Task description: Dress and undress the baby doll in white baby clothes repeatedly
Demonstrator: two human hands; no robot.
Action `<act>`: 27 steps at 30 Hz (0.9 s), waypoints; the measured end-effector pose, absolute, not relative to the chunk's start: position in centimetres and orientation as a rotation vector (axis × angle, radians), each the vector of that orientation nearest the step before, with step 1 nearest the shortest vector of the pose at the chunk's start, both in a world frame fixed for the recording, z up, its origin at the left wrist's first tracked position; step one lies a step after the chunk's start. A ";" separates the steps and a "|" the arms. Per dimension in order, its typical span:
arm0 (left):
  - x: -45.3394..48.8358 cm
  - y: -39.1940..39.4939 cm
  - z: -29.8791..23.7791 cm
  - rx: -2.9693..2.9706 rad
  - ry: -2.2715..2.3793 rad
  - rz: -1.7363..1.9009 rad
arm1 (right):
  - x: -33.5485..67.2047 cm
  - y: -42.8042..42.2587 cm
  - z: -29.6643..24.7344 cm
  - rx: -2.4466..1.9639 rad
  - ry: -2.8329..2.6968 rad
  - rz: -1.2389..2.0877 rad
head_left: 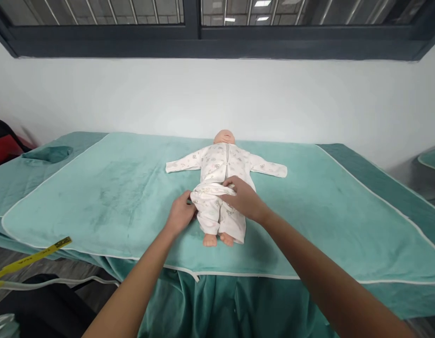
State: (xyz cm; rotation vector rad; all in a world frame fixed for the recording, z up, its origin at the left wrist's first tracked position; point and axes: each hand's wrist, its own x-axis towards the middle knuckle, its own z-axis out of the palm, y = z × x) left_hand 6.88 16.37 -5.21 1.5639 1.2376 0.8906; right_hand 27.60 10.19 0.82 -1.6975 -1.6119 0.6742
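A baby doll (224, 137) lies on its back, head toward the wall, its bare feet (210, 240) pointing at me. It wears a white printed top (213, 162) with sleeves spread out to both sides. White printed pants (208, 211) cover its legs, and their waistband is bunched at the hips. With closed fingers my left hand (182, 213) grips the pants at the left side of the waist. My right hand (243, 199) pinches the waistband near the middle, thumb and fingers closed on the cloth. The fingertips of my left hand are partly hidden.
A light green mat (133, 225) with white piping covers the bed under the doll. Behind it rises a white wall (133, 98) below a dark window frame (217, 47). A red and black bag (4, 145) is at far left, a yellow strap (34, 258) at lower left.
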 end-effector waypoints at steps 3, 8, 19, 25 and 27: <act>7.2 17.5 -4.0 1.613 1.269 1.102 | 28.9 10.0 1.7 -1.597 -1.610 0.563; 11.7 19.5 -0.7 1.935 1.223 1.018 | 29.1 11.8 1.4 -2.016 -1.737 0.106; 9.9 22.2 -0.9 1.852 1.390 1.097 | 34.8 12.6 0.2 -1.965 -1.231 0.361; 3.9 24.7 -4.4 1.519 1.632 1.214 | 42.4 7.6 -2.5 -2.119 -0.884 0.252; 4.2 24.1 -4.9 1.539 1.624 1.254 | 42.1 6.9 -2.8 -2.119 -0.916 0.192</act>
